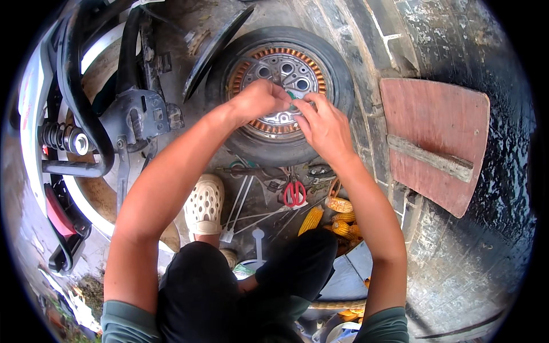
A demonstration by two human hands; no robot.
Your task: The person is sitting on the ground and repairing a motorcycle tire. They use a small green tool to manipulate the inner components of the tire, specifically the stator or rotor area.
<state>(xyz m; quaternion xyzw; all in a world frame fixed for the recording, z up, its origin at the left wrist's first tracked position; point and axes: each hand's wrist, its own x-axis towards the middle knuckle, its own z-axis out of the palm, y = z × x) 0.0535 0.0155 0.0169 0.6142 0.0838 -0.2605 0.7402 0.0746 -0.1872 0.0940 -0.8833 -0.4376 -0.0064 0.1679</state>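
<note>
A scooter wheel with a black tyre (337, 63) lies flat on the ground in front of me. Its open hub motor shows a ring of copper windings (278, 53) around a grey metal centre with round holes. Over that centre, my left hand (258, 104) and my right hand (326, 127) meet with fingertips pinched together. Between them is a small green piece (292, 96), mostly covered by the fingers; its kind cannot be made out. A dark round plate (216, 54) leans at the tyre's left side.
Red-handled scissors (294, 194) and loose tools lie below the wheel. Corn cobs (311, 220) are by my right knee. A scooter frame with a shock absorber (60, 137) stands at left. A reddish wooden board (437, 123) lies at right, beside a wet dark floor.
</note>
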